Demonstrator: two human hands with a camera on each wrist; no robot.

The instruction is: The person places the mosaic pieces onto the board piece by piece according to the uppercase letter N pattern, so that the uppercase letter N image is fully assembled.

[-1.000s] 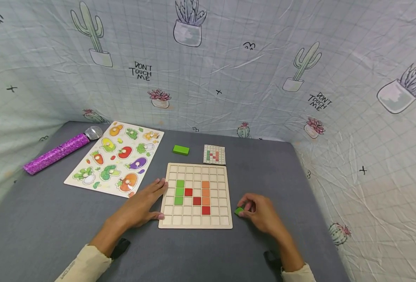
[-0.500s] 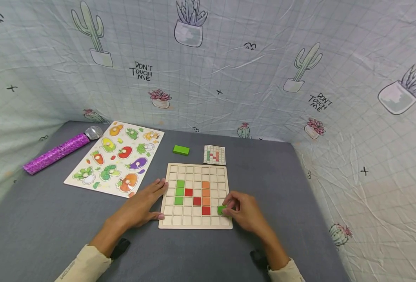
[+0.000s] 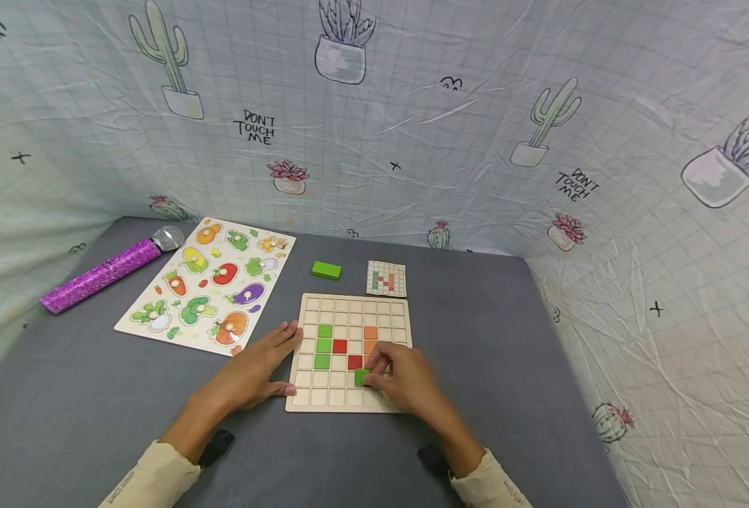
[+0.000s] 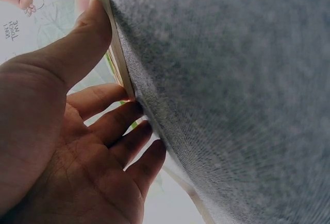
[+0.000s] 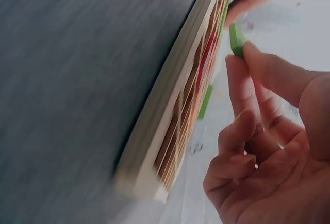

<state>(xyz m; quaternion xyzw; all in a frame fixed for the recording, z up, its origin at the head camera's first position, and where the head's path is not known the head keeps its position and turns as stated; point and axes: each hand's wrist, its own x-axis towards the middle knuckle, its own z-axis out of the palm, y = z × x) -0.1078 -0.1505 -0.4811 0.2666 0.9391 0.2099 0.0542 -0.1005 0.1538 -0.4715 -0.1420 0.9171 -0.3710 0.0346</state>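
Observation:
A wooden grid board (image 3: 320,398) lies on the grey table. My left hand (image 3: 256,370) rests against its left side, thumb at the near corner and fingers along the edge. Over the board's lower middle, my right hand (image 3: 409,381) pinches a green square tile (image 3: 359,377) between thumb and fingertip; the right wrist view shows this tile (image 5: 237,39) above the grid. Green tiles (image 3: 322,346) form a column on the left of the grid. Red tiles (image 3: 339,346) run diagonally toward a column of orange tiles (image 3: 370,332), partly covered by my right hand.
Behind the board lie a green block (image 3: 326,270) and a small pattern card (image 3: 386,278) with a coloured grid. To the left are a vegetable puzzle board (image 3: 190,303) and a purple glittery microphone (image 3: 110,271). A printed cloth (image 3: 374,127) hangs behind.
My right hand has carried the green tile leftward from the table beside the board to above the grid's lower middle. The left hand has stayed at the board's edge.

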